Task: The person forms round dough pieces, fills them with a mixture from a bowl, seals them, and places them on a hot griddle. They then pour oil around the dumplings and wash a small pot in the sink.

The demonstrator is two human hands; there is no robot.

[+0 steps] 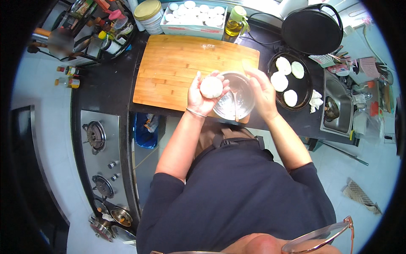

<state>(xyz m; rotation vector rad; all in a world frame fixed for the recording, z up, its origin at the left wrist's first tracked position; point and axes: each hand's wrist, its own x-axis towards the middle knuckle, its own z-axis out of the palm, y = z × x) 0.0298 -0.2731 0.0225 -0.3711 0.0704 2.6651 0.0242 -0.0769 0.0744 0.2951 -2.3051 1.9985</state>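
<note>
Held dough [211,87] in left grip [200,98], palm up, with fingers loosely curled round, above board [169,63], left of bowl [246,104]. Raised right grip [263,92] by bowl's right rim, with fingers extended; couldn't tell whether pinching anything. Could have dropped dough with a palm tilt, given loose cupping; could have torn it by pressing hard, judging by soft look. Risked tipping bowl near board's front edge by catching spoon [236,106], with handle over rim. Could have overlapped rounds [279,81], four in pan [301,95], through crowding. Noted dark surface [101,84] under board, eggs [192,15] in box [192,31] and oil [233,28] behind, sink [345,116] right, stove [111,137] left, cloth [360,196] on floor [334,173].
</note>
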